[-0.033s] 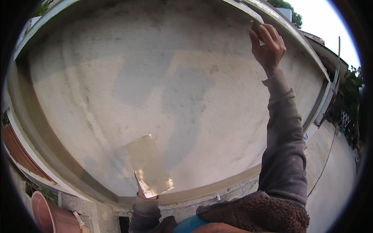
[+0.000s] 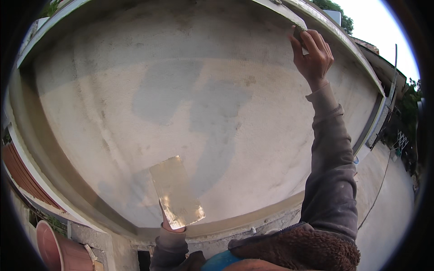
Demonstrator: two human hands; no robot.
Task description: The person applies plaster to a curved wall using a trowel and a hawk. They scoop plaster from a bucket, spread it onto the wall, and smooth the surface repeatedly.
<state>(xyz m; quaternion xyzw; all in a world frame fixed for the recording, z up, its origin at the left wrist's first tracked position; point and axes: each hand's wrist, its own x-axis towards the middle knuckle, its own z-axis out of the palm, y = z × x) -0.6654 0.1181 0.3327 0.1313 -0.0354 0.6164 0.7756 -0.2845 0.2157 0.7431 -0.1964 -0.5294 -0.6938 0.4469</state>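
Observation:
My right hand (image 2: 315, 56) is raised at the upper right, its fingers closed round a small dark grey-green block (image 2: 298, 33). The block is against the underside of the pale ledge (image 2: 289, 17) above the wall; the fingers hide part of it. Low in the middle, my left hand (image 2: 168, 222) is mostly behind a flat rectangular plastering plate (image 2: 177, 192), which it holds tilted up. The plate is greyish with a shiny, worn lower edge, and its handle is out of sight. Behind both hands spreads a wide, rough plastered wall (image 2: 271, 131) with damp-looking darker patches and shadows on it.
A reddish-brown tub (image 2: 68, 250) stands at the lower left, near brown slats (image 2: 31, 178). Raised borders frame the wall. On the right lie a concrete floor (image 2: 389, 198) with a dark line across it and a thin upright pole (image 2: 394, 67).
The plate and my left hand have shifted very slightly to the right. My right hand stays at the ledge with the block.

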